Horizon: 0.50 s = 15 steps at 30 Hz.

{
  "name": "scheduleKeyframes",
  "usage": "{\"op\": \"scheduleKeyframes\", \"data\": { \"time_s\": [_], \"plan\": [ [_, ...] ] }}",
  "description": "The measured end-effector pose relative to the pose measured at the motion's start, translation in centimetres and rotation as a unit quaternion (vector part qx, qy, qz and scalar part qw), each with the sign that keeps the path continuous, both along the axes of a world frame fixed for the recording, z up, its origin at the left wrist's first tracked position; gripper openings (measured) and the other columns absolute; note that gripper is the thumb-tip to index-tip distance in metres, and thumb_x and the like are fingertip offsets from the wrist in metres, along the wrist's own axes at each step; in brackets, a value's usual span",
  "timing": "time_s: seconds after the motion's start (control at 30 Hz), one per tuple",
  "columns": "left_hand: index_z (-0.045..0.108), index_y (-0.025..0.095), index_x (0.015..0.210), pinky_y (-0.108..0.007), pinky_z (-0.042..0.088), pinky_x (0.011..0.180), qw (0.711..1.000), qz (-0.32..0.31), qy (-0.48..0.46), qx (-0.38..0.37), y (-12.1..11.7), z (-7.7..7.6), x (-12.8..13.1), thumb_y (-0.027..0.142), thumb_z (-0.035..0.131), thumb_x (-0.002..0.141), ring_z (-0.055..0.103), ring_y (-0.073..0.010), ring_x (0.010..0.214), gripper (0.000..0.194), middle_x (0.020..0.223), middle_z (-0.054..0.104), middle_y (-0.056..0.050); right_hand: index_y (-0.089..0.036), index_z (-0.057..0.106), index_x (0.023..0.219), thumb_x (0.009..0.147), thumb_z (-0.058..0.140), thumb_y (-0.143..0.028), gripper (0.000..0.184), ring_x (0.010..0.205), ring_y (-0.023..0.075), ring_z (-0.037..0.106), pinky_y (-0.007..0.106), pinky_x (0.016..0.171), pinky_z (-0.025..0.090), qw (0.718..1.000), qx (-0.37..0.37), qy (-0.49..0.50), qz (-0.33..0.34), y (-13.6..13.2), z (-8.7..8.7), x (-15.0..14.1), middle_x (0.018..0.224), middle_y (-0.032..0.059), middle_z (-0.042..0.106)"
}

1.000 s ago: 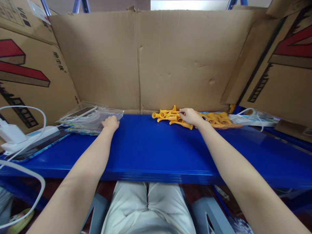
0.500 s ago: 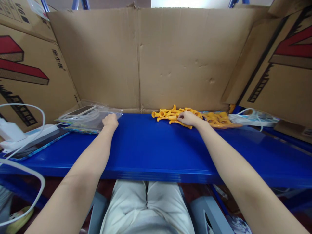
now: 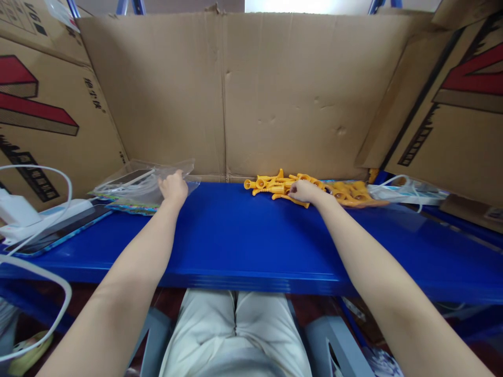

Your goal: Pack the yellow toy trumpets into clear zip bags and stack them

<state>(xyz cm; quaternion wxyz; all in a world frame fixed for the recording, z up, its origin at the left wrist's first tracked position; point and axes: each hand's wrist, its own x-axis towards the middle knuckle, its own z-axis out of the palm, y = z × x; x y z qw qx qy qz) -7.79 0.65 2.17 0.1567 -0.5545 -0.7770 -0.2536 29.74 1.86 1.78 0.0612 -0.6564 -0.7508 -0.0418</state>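
Note:
My left hand [image 3: 173, 187] is closed on the edge of a clear plastic bag [image 3: 186, 168], which lifts from a stack of flat clear bags [image 3: 135, 191] at the left of the blue shelf. Towards the middle right lies a pile of yellow plastic pieces [image 3: 271, 183], some with round cup-like ends. My right hand [image 3: 304, 191] rests at the pile's right side, its fingertips pinched on one of the pieces; the hand hides part of that piece. Beside my right wrist, more yellow pieces lie in a clear bag [image 3: 349, 192].
Cardboard [image 3: 294, 94] walls in the back and both sides of the blue shelf [image 3: 251, 241]. On the left are a phone [image 3: 58, 230], a white power strip [image 3: 47, 217] and a looping white cable [image 3: 65, 283]. A white cable [image 3: 418, 191] lies on packaging at right.
My left hand has moved slightly left and up, raising the bag's edge off the stack. My right hand stays nearly where it was on the yellow pieces.

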Motion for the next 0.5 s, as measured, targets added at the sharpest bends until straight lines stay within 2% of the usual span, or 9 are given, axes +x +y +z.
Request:
{"op": "scheduleKeyframes", "data": {
  "time_s": [0.1, 0.2, 0.27, 0.37, 0.43, 0.5],
  "plan": [
    [0.055, 0.02, 0.13, -0.049, 0.021, 0.11, 0.995, -0.049, 0.016, 0.081, -0.6, 1.0, 0.8, 0.019, 0.031, 0.092, 0.061, -0.0264, 0.111, 0.045, 0.11, 0.07, -0.012, -0.018, 0.073, 0.083, 0.081, 0.059, -0.024, 0.015, 0.083, 0.021, 0.065, 0.028, 0.072, 0.046, 1.0, -0.006, 0.001, 0.007, 0.2, -0.3, 0.1, 0.089, 0.0076, 0.072],
    [0.054, 0.023, 0.131, -0.048, 0.014, 0.114, 0.978, -0.162, 0.036, 0.129, -1.2, 1.8, 2.1, 0.024, 0.031, 0.095, 0.06, -0.0223, 0.113, 0.042, 0.117, 0.069, -0.006, -0.018, 0.073, 0.084, 0.079, 0.063, -0.024, 0.013, 0.082, 0.0218, 0.065, 0.029, 0.072, 0.047, 1.0, -0.007, 0.007, 0.015, 0.3, -0.5, 0.2, 0.09, 0.0073, 0.072],
    [0.057, 0.023, 0.127, -0.047, 0.017, 0.114, 0.961, -0.238, 0.044, 0.13, -1.3, 1.7, 3.3, 0.025, 0.034, 0.095, 0.06, -0.0206, 0.113, 0.039, 0.12, 0.067, -0.005, -0.018, 0.073, 0.085, 0.078, 0.063, -0.024, 0.013, 0.083, 0.0227, 0.065, 0.031, 0.072, 0.047, 1.0, -0.011, 0.0, 0.014, 0.3, -0.6, 0.2, 0.089, 0.0074, 0.071],
    [0.064, 0.021, 0.117, -0.04, 0.031, 0.109, 0.933, -0.35, 0.032, 0.071, -1.2, 0.9, 4.9, 0.026, 0.042, 0.093, 0.061, -0.02, 0.112, 0.033, 0.121, 0.067, -0.004, -0.018, 0.072, 0.087, 0.078, 0.063, -0.024, 0.014, 0.083, 0.0236, 0.066, 0.032, 0.073, 0.048, 1.0, -0.019, -0.011, 0.003, 0.0, -0.4, -0.1, 0.09, 0.0083, 0.071],
    [0.066, 0.02, 0.113, -0.034, 0.041, 0.101, 0.91, -0.414, 0.007, -0.019, -1.0, 0.2, 5.7, 0.026, 0.048, 0.089, 0.064, -0.019, 0.107, 0.03, 0.115, 0.07, -0.004, -0.017, 0.071, 0.087, 0.077, 0.064, -0.025, 0.015, 0.084, 0.0242, 0.066, 0.034, 0.074, 0.049, 1.0, -0.025, -0.016, -0.01, -0.3, -0.2, -0.5, 0.091, 0.0094, 0.071],
    [0.068, 0.02, 0.109, -0.029, 0.047, 0.092, 0.889, -0.443, -0.013, -0.12, -0.6, -0.6, 6.0, 0.025, 0.053, 0.086, 0.066, -0.018, 0.1, 0.029, 0.107, 0.073, -0.003, -0.017, 0.07, 0.088, 0.076, 0.065, -0.026, 0.016, 0.087, 0.0249, 0.066, 0.034, 0.076, 0.049, 0.999, -0.035, -0.026, -0.025, -0.7, 0.0, -0.8, 0.092, 0.0105, 0.07]
  ]
}}
